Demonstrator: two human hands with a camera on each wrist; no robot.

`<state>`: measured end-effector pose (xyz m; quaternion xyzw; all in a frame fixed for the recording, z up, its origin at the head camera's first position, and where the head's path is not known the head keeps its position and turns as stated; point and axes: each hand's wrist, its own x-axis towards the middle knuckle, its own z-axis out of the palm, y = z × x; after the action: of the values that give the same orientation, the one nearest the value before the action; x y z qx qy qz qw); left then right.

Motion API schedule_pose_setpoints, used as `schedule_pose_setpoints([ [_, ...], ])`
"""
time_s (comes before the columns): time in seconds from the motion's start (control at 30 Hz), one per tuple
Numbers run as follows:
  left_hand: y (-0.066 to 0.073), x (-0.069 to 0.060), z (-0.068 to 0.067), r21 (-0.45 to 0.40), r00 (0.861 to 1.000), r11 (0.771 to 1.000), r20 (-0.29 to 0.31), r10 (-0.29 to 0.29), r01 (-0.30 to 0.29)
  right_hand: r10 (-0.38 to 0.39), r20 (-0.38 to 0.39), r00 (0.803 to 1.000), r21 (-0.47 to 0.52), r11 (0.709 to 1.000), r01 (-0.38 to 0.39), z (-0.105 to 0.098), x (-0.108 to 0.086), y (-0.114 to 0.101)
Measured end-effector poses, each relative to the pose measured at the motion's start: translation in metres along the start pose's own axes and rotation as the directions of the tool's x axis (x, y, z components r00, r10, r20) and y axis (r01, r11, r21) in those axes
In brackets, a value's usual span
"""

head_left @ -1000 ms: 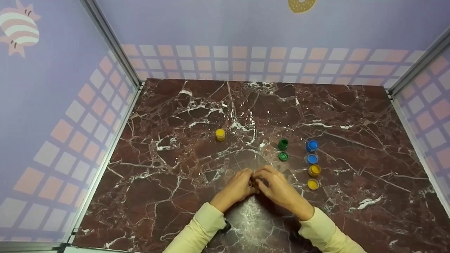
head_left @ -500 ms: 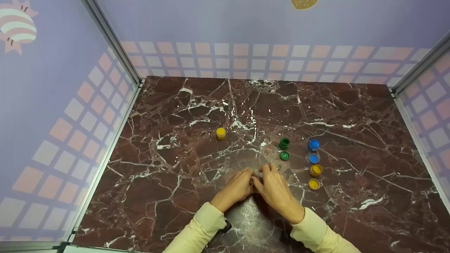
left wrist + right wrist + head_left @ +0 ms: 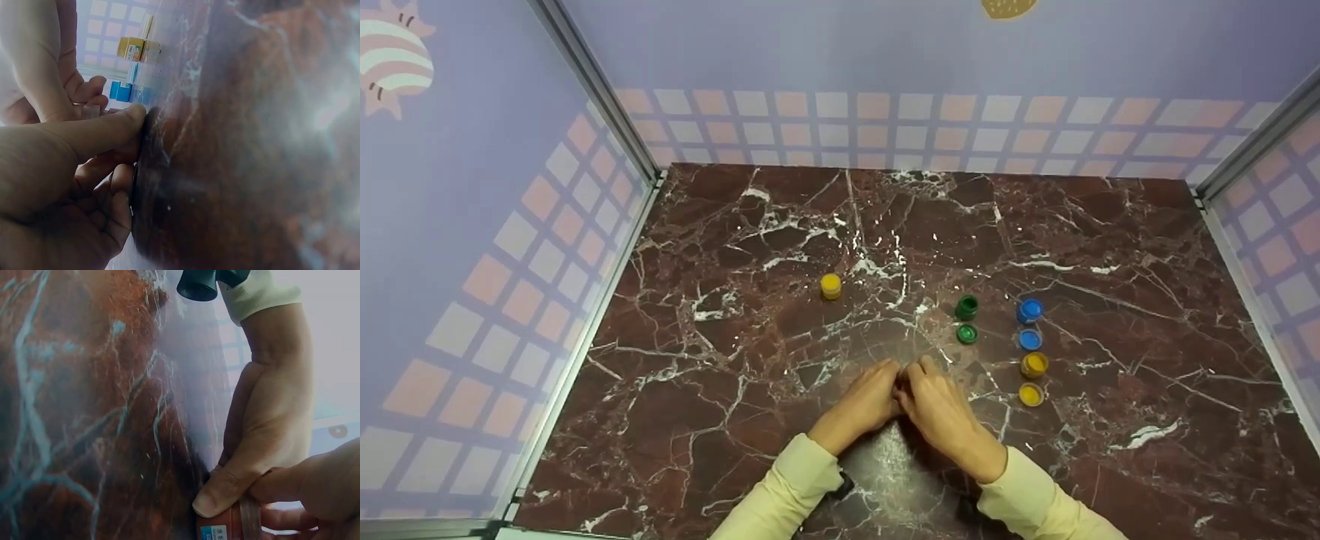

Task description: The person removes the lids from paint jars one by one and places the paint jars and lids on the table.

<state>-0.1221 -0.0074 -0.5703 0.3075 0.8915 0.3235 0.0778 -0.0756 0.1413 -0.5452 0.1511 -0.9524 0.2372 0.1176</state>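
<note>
Near the front middle of the table, both hands meet around a small reddish paint jar, largely hidden by fingers in the head view. My left hand grips the jar's body low, close to the tabletop; a label shows on its side in the right wrist view. The fingers of my right hand curl around its translucent-edged lid. In the left wrist view a bit of that clear rim shows between the hands. Whether the lid sits tight or loose, I cannot tell.
Rightward stand a green jar, a blue jar and a dark-yellow jar, each uncovered, with a green lid, blue lid and yellow lid before them. A capped yellow jar stands farther left. Panels enclose the marbled table.
My right hand shifts slightly left and turns, its fingers lifting from the lid and then closing around it again. The left hand stays nearly still with the jar.
</note>
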Motion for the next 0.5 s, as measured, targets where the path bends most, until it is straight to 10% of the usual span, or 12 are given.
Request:
schedule_pose_setpoints([
  [0.5,0.001,0.002,0.000,-0.047,0.997,0.997,0.041,-0.060,0.062,-0.282,0.171,0.944,0.091,0.959,0.270,-0.014,0.006,0.018],
])
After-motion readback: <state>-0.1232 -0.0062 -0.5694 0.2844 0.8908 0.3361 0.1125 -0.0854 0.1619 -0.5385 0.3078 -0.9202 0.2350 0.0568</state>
